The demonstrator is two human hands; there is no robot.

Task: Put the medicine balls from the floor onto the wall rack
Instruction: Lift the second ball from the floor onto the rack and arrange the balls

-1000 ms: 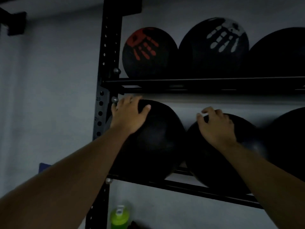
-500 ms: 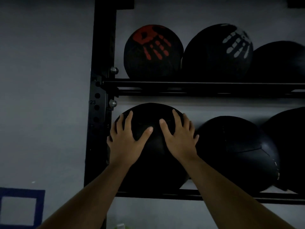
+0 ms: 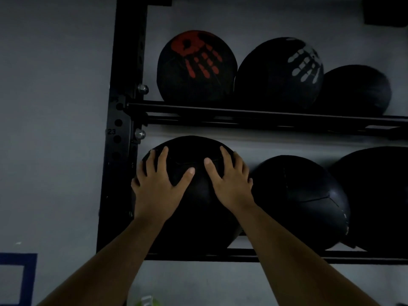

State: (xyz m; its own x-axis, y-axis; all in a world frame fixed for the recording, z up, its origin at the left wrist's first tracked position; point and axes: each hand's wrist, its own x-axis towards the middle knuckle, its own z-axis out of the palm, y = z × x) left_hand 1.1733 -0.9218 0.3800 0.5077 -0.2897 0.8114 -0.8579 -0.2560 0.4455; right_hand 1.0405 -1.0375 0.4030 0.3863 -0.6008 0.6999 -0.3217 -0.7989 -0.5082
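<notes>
1. The plain black medicine ball (image 3: pixel 194 195) sits at the left end of the wall rack's lower rail (image 3: pixel 287 257), beside the upright.
2. The left hand (image 3: pixel 157 191) and right hand (image 3: pixel 229 184) lie flat on it, fingers spread, pressing rather than gripping.
3. Seating looks nearly finished; next, release gently and check it does not roll.
4. The balls are round, matte and seamed; the rack is perforated black steel.

Dim light throughout. Plain grey wall (image 3: pixel 55 107) is seen behind everything. A blue square outline (image 3: pixel 26 279) is painted low on the left, cut by the frame edge. A dark block (image 3: pixel 385 9) is mounted at top right. Floor is not shown.
</notes>
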